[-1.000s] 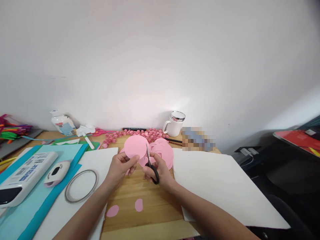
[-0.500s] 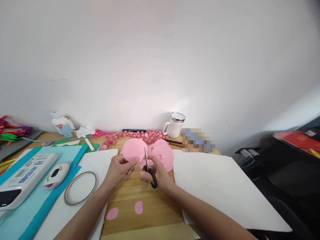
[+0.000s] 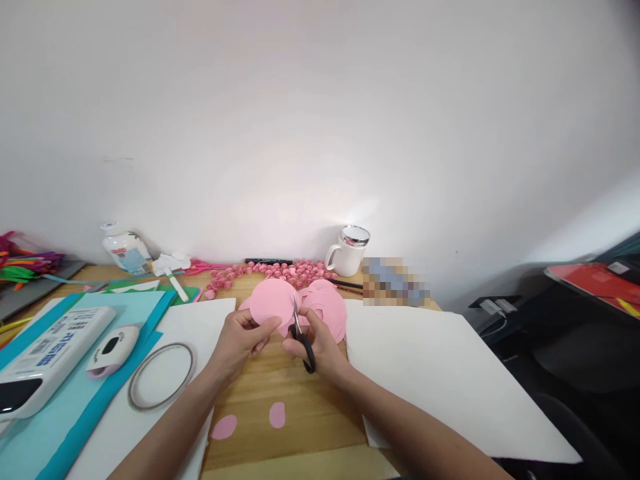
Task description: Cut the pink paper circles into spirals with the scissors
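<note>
Between thumb and fingers, my left hand [image 3: 247, 333] pinches a round pink paper disc [image 3: 271, 301] by its lower edge. My right hand [image 3: 320, 340] grips black-handled scissors [image 3: 306, 343], fingers through the loops, with the blades pointing up at the disc's right edge. Just behind the scissors, a heap of cut pink paper circles [image 3: 333, 310] lies on the table. Two small pink paper pieces lie on the wood below my hands: an oval one [image 3: 225, 427] and a teardrop-like one [image 3: 277, 415].
Small rolled pink paper roses [image 3: 295, 271] cluster at the back beside a white mug [image 3: 349, 253]. White sheets [image 3: 440, 373] lie to the right. A tape roll [image 3: 134, 387], a white glue gun-like device [image 3: 111, 352] and a long white box [image 3: 60, 353] rest at left, near a bottle [image 3: 125, 250].
The pink disc has shifted slightly right and looks turned a little in my left hand. The scissor blades have moved slightly right and sit closer together along its edge.
</note>
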`<state>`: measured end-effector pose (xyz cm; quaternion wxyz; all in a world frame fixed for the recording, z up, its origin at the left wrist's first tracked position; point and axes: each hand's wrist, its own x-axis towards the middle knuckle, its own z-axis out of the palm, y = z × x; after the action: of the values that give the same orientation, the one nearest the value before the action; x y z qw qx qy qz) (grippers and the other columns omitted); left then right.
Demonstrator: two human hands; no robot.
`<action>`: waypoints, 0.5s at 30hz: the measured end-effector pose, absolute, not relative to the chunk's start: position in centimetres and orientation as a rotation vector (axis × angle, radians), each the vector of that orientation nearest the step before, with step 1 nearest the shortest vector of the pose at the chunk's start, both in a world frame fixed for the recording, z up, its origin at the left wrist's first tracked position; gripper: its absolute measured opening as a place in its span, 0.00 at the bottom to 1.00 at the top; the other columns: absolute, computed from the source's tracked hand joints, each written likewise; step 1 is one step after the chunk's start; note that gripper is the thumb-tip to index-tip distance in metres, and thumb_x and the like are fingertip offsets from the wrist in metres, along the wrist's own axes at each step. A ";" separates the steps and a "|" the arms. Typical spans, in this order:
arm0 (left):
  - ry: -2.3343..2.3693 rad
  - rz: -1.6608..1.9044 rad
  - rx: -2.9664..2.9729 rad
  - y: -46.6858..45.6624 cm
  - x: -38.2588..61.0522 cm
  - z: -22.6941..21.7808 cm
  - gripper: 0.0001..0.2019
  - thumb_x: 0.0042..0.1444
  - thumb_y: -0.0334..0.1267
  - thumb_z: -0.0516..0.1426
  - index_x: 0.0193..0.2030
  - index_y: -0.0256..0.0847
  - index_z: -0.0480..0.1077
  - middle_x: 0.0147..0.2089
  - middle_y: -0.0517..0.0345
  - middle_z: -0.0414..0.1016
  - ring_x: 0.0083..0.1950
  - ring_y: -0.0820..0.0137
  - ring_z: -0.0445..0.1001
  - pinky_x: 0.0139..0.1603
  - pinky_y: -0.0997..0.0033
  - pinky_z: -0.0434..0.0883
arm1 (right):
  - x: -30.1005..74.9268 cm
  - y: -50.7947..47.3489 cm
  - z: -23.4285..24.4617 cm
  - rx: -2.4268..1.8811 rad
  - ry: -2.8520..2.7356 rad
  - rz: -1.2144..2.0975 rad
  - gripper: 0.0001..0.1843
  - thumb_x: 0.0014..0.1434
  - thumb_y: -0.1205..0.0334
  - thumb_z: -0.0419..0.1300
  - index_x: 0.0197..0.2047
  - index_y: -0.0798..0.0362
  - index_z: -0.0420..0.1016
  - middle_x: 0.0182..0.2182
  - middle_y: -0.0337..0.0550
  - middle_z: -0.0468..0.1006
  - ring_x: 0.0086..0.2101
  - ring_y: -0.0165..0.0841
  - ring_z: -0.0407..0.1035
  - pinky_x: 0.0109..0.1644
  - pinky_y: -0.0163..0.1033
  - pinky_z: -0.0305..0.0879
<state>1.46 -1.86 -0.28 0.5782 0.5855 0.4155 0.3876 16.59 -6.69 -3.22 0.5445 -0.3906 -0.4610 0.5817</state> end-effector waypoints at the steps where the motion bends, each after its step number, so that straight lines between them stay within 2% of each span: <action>1: 0.975 0.907 1.365 -1.9 1.4 -0.3 0.19 0.44 0.45 0.63 0.15 0.38 0.60 0.11 0.68 0.56 0.15 0.81 0.51 0.18 0.76 0.47 | 16.6 -6.7 -3.2 -0.933 -1.099 1.379 0.32 0.40 0.54 0.71 0.43 0.51 0.59 0.22 0.29 0.67 0.20 0.24 0.58 0.23 0.30 0.52; 6: 0.985 0.910 1.351 -1.8 1.3 -0.4 0.19 0.43 0.45 0.63 0.16 0.38 0.61 0.11 0.68 0.56 0.15 0.81 0.52 0.18 0.76 0.48 | 16.5 -6.8 -3.0 -1.000 -1.152 1.338 0.29 0.45 0.53 0.67 0.45 0.52 0.58 0.18 0.27 0.67 0.17 0.25 0.58 0.20 0.30 0.51; 15: 0.961 0.942 1.358 -1.8 1.3 0.0 0.17 0.43 0.44 0.63 0.17 0.37 0.62 0.10 0.69 0.56 0.14 0.81 0.52 0.17 0.77 0.50 | 16.4 -6.8 -3.0 -1.028 -1.169 1.297 0.25 0.47 0.53 0.64 0.44 0.52 0.58 0.12 0.24 0.65 0.15 0.26 0.60 0.22 0.33 0.58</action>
<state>1.35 -1.79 0.04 0.5768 0.5802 0.4107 0.4025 16.42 -6.80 -3.01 0.5293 -0.4305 -0.4895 0.5431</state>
